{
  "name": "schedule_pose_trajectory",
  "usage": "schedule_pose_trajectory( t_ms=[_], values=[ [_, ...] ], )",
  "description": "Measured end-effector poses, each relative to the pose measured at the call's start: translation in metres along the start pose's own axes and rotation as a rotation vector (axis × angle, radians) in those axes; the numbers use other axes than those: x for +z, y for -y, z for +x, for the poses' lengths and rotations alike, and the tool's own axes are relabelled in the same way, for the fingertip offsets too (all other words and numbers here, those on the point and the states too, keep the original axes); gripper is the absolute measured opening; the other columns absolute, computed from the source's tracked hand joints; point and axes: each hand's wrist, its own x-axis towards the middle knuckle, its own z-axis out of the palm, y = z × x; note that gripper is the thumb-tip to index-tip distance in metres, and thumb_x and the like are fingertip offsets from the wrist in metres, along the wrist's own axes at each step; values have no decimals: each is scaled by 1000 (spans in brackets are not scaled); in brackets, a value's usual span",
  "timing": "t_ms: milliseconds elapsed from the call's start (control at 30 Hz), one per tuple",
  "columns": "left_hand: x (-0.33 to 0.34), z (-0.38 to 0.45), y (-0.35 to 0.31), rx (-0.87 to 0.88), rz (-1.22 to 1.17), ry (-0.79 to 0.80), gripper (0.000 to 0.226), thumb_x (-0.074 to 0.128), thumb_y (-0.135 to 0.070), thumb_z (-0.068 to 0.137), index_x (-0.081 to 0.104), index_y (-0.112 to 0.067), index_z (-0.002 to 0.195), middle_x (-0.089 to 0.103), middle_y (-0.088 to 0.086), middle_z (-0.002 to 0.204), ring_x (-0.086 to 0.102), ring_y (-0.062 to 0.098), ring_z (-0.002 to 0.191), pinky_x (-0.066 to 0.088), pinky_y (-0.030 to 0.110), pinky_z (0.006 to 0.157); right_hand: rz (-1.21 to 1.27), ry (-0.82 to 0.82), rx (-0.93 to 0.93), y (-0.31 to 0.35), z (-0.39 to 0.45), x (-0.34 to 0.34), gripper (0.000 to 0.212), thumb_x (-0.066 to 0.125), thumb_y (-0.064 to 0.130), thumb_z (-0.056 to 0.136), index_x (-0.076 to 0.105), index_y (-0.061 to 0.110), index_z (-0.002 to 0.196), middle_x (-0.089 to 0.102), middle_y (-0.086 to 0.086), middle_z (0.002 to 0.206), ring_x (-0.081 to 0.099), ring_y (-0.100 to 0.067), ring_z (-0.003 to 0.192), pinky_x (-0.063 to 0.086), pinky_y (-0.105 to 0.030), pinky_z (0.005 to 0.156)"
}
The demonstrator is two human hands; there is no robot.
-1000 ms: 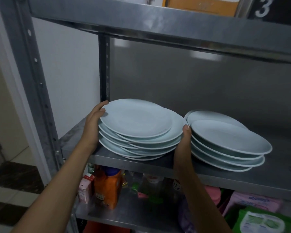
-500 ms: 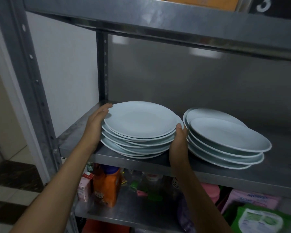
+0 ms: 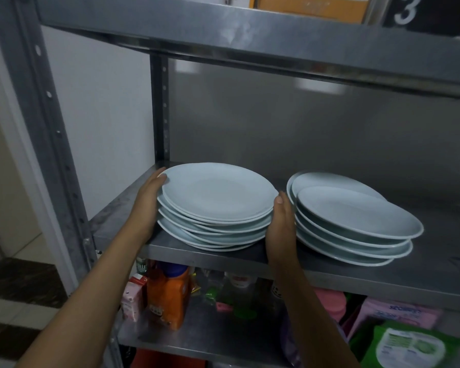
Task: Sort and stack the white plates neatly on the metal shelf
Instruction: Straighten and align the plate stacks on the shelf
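Note:
Two piles of white plates stand on the middle metal shelf (image 3: pixel 356 277). The left stack (image 3: pixel 218 197) holds several plates, slightly uneven at the rims. My left hand (image 3: pixel 149 200) presses flat against its left side and my right hand (image 3: pixel 282 221) presses against its right side, so the pile is clamped between both palms. The right stack (image 3: pixel 353 216) sits just beyond my right hand, its upper plates shifted toward the right and tilted.
A shelf board (image 3: pixel 250 41) hangs low overhead. Steel uprights (image 3: pixel 51 123) stand at the left. Below, an orange bottle (image 3: pixel 168 301), small cartons, pink packs and a green wipes pack (image 3: pixel 409 346) fill the lower shelf.
Both hands have squeezed the left stack inward, and its plates now line up more closely than a second ago. The right stack has not moved.

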Motion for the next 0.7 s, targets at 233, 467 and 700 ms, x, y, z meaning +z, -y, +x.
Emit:
schedule_pose_trajectory(
  t_ms=[233, 467, 700],
  values=[
    [1, 0, 3, -7, 25, 26, 45, 48, -43, 88, 57, -24, 128, 62, 1, 127, 57, 23, 118, 37, 49, 108, -7, -36, -7, -1, -2, 3, 42, 30, 35, 102, 45, 21, 139, 49, 5, 140, 43, -8, 126, 30, -29, 110],
    [6, -2, 2, -10, 47, 39, 39, 41, -40, 96, 58, -20, 126, 65, 0, 122, 59, 19, 113, 41, 39, 104, -36, -44, -17, 5, -4, 2, 40, 29, 32, 103, 45, 21, 139, 48, 13, 134, 42, -3, 122, 29, -24, 108],
    [11, -1, 9, -87, 136, 48, 42, 29, -44, 102, 67, -26, 106, 73, -9, 99, 65, 9, 97, 45, 27, 88, -148, 24, -21, 0, -8, 10, 40, 28, 36, 103, 50, 18, 131, 55, 2, 132, 49, -12, 121, 34, -31, 109]
  ],
)
